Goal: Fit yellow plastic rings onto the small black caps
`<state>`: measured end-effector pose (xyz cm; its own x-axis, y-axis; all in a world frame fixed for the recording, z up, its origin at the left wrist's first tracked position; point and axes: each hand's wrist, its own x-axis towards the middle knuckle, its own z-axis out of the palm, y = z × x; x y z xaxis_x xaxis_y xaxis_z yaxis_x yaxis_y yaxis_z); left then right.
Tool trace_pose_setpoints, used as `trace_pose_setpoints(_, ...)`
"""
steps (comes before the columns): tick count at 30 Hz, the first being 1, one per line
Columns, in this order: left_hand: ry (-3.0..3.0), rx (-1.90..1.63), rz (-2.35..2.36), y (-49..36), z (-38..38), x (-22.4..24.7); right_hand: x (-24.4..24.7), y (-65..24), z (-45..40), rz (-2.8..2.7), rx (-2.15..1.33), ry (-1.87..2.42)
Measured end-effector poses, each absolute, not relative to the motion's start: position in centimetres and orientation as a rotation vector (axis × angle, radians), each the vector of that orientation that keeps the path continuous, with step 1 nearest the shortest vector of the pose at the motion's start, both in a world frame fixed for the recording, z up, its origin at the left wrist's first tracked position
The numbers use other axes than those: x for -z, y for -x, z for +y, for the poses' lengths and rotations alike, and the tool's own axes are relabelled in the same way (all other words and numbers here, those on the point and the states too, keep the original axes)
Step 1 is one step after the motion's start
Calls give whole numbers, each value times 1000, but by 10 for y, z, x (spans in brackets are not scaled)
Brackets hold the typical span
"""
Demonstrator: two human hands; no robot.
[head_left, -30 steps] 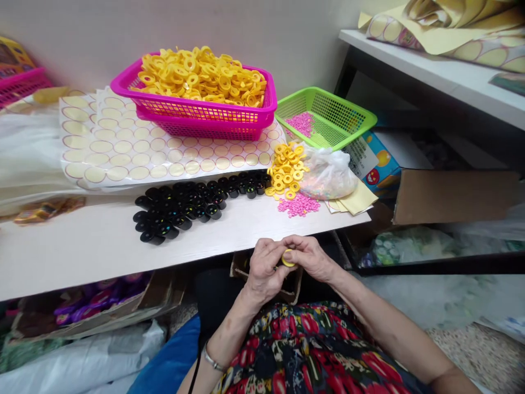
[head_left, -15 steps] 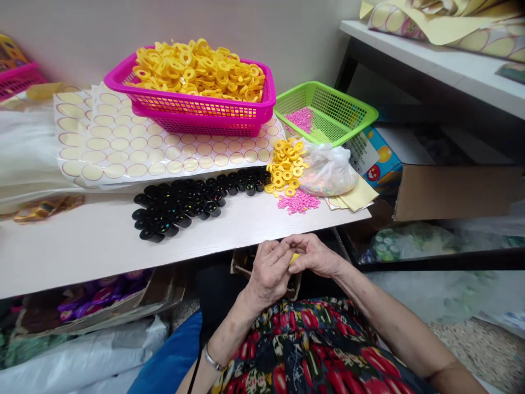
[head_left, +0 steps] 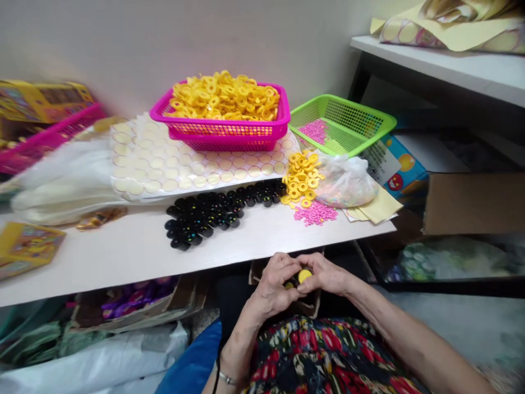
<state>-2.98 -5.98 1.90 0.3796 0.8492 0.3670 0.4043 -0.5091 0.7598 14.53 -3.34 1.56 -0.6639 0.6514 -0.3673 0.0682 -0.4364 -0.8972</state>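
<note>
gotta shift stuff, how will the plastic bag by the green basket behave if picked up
Probably floppy: the plastic bag looks thin and wrinkled. It may sag when lifted, since small coloured bits fill its lower part. It seems unlikely to roll, as it lies slumped on the table.

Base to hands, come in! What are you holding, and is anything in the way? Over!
Right hand: pinching yellow round piece. Left hand: close beside it, grip partly hidden. Cardboard box: partly showing beneath, no blockage seen.
</note>
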Motion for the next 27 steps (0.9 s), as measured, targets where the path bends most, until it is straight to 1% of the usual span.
trace_pose_setpoints(2, -1940, -1082, 1203, 51, -56, -18, -5, -138, -32, -1519, -2090, 1211)
trace_pose_setpoints(5, -1608, -1346, 1705, 82, -43, -15, 13, -119, -26, -1778, -1895, 1498)
trace_pose_setpoints(7, -1391, -1468, 1974, 95, -30, -13, 21, -105, -21, -1794, -1754, 1617)
trace_pose_setpoints(9, -1243, -1482, 2147, 99, -17, -13, 26, -94, -18, -1703, -1659, 1539)
trace_pose_setpoints(11, -1177, -1413, 2270, 99, -4, -14, 28, -91, -17, -1635, -1602, 1384)
trace_pose_setpoints(13, -1156, -1330, 2364, 97, 6, -15, 27, -95, -20, -1649, -1593, 1345)
trace_pose_setpoints(17, -1141, -1248, 2444, 95, 19, -15, 10, -117, -24, -1766, -1844, 1369)
trace_pose_setpoints(18, -1140, -1247, 2447, 95, 21, -15, 3, -123, -22, -1784, -1861, 1341)
trace_pose_setpoints(19, -1143, -1250, 2446, 95, 24, -14, -5, -129, -18, -1799, -1792, 1319)
trace_pose_setpoints(20, -1144, -1253, 2449, 94, 26, -15, -11, -135, -13, -1825, -1608, 1328)
trace_pose_setpoints(22, -1142, -1261, 2462, 93, 30, -16, -21, -144, 0, -1865, -1056, 1395)
trace_pose_setpoints(24, -1135, -1273, 2465, 91, 32, -18, -24, -150, 13, -1895, -662, 1467)
trace_pose_setpoints(25, -1130, -1279, 2460, 90, 32, -19, -24, -152, 19, -1924, -547, 1494)
trace_pose_setpoints(27, -1117, -1287, 2441, 87, 31, -21, -21, -151, 26, -2015, -428, 1534)
